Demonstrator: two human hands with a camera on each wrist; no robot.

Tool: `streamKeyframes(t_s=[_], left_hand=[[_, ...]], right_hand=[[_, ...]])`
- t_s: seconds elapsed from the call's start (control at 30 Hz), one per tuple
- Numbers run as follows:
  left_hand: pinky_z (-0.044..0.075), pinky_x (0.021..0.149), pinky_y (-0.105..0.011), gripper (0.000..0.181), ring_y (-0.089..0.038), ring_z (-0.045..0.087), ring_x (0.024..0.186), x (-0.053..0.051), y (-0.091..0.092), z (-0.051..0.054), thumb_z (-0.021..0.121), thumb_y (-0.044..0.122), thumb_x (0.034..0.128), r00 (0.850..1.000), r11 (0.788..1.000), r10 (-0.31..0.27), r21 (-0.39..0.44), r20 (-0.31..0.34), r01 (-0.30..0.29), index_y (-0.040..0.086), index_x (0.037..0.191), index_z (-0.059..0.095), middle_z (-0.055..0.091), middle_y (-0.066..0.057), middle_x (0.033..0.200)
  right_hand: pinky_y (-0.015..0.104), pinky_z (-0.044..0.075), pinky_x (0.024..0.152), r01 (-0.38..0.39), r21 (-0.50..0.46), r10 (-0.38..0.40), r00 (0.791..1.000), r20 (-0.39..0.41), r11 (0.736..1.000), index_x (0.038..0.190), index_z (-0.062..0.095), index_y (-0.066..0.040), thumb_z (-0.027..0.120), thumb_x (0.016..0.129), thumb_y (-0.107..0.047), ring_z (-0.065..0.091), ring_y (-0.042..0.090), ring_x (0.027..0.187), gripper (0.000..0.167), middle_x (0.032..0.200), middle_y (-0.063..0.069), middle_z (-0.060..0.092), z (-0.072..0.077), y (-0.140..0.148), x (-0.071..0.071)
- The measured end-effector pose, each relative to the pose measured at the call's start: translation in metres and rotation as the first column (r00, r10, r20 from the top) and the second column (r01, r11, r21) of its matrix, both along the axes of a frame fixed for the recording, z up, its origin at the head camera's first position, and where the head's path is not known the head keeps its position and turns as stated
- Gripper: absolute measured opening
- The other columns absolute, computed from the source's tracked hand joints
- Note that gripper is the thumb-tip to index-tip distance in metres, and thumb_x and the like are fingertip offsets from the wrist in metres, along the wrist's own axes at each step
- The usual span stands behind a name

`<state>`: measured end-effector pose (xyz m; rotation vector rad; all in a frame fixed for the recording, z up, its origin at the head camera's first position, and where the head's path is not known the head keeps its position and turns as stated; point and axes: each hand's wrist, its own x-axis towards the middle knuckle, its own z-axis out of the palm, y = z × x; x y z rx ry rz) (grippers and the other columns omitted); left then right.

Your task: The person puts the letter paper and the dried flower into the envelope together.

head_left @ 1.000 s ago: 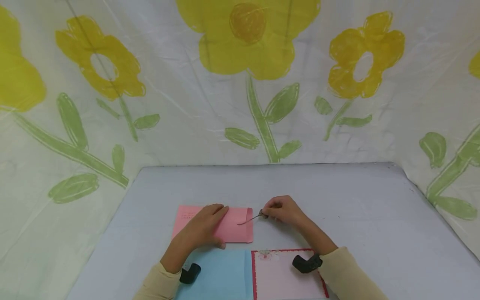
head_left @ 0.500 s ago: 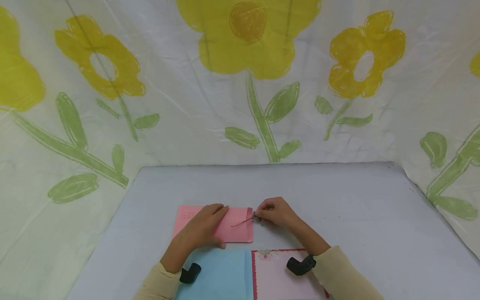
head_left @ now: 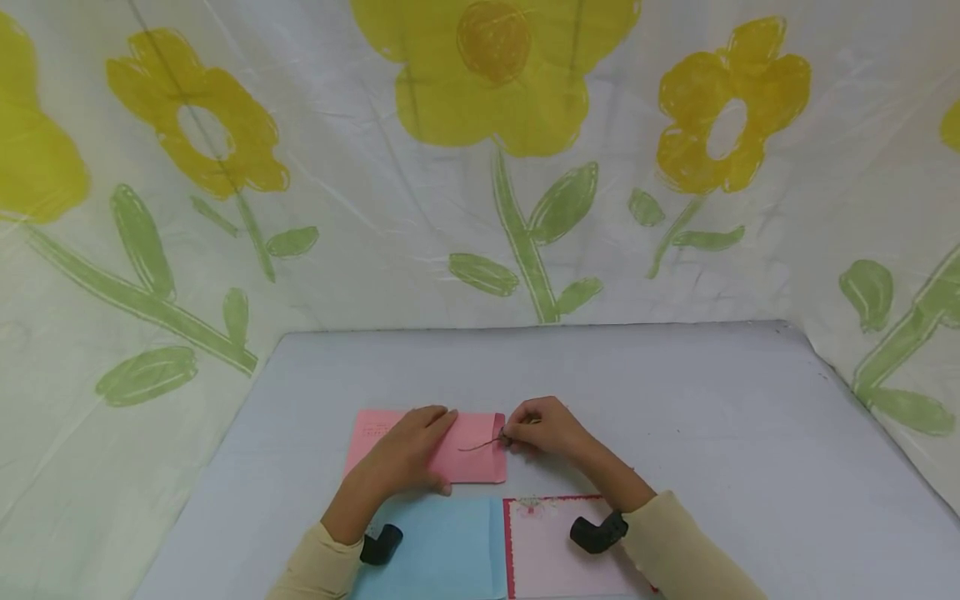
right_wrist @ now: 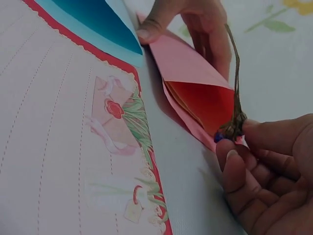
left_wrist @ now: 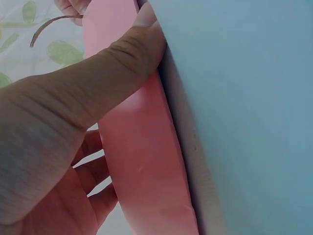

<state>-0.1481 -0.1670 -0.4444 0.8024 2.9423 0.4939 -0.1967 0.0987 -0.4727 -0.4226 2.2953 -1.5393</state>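
My left hand (head_left: pixel 405 450) grips a pink envelope (head_left: pixel 472 462) across its width, thumb on the near edge and fingers on the far one. Squeezed this way, the envelope bulges, and its mouth (right_wrist: pixel 200 100) gapes toward the right in the right wrist view. My right hand (head_left: pixel 547 427) pinches a dried flower (right_wrist: pixel 232 128) by its head, between thumb and fingers, right at that mouth. Its thin brown stem (head_left: pixel 476 447) points left over the envelope in the head view. Something brownish shows inside the envelope along one wall.
Nearer me lies a light blue envelope (head_left: pixel 442 550), partly under my left wrist. Beside it is a pale pink letter sheet (head_left: pixel 543 554) with a red border, below my right wrist. A flower-printed cloth (head_left: pixel 375 250) hangs behind the grey-white table (head_left: pixel 675 392).
My right hand has moved left with the dried flower, from beside the pink envelope to its open end. The left hand has stayed on the envelope.
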Motion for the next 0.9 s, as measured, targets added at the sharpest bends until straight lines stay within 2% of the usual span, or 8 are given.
streamKeyframes(t_s=[0.23, 0.53, 0.67, 0.9], left_hand=[[0.044, 0.105, -0.048, 0.097, -0.036, 0.044, 0.132, 0.0, -0.001, -0.001, 0.094, 0.033, 0.0684, 1.0, 1.0, -0.018, 0.0, -0.007, 0.018, 0.0, 0.147, 0.047, 0.049, -0.018, 0.144], [0.046, 0.103, -0.049, 0.095, -0.035, 0.045, 0.13, 0.001, 0.0, 0.002, 0.095, 0.029, 0.0683, 1.0, 1.0, -0.008, 0.011, -0.008, 0.008, 0.0, 0.145, 0.048, 0.05, -0.017, 0.142], [0.046, 0.103, -0.049, 0.095, -0.035, 0.045, 0.131, 0.001, 0.0, 0.002, 0.095, 0.029, 0.0684, 1.0, 1.0, -0.001, 0.01, -0.001, 0.001, 0.0, 0.146, 0.048, 0.05, -0.017, 0.143], [0.045, 0.104, -0.049, 0.095, -0.036, 0.045, 0.131, 0.001, -0.001, 0.002, 0.094, 0.029, 0.069, 1.0, 1.0, -0.016, 0.011, -0.003, 0.016, -0.001, 0.146, 0.047, 0.049, -0.018, 0.143]], right_hand=[[0.03, 0.053, 0.062, -0.015, 0.057, 0.017, 0.999, -0.033, 0.998, 0.091, 0.072, -0.007, 0.07, 0.094, -0.014, 0.059, 0.018, 0.072, 0.008, 0.083, 0.002, 0.069, 0.003, 0.021, -0.006], [0.03, 0.05, 0.056, 0.114, 0.105, -0.105, 0.99, -0.092, 0.988, 0.084, 0.07, -0.004, 0.071, 0.092, -0.009, 0.058, 0.019, 0.065, 0.009, 0.073, 0.005, 0.067, 0.011, 0.059, -0.013], [0.029, 0.049, 0.055, 0.13, 0.083, -0.123, 0.989, -0.083, 0.988, 0.085, 0.07, -0.004, 0.072, 0.091, -0.011, 0.058, 0.018, 0.063, 0.01, 0.072, 0.006, 0.068, 0.01, 0.059, -0.013], [0.031, 0.054, 0.056, 0.091, 0.008, -0.09, 0.995, -0.029, 0.996, 0.087, 0.07, -0.001, 0.072, 0.092, -0.011, 0.065, 0.02, 0.063, 0.011, 0.074, 0.008, 0.07, 0.006, 0.042, -0.009]])
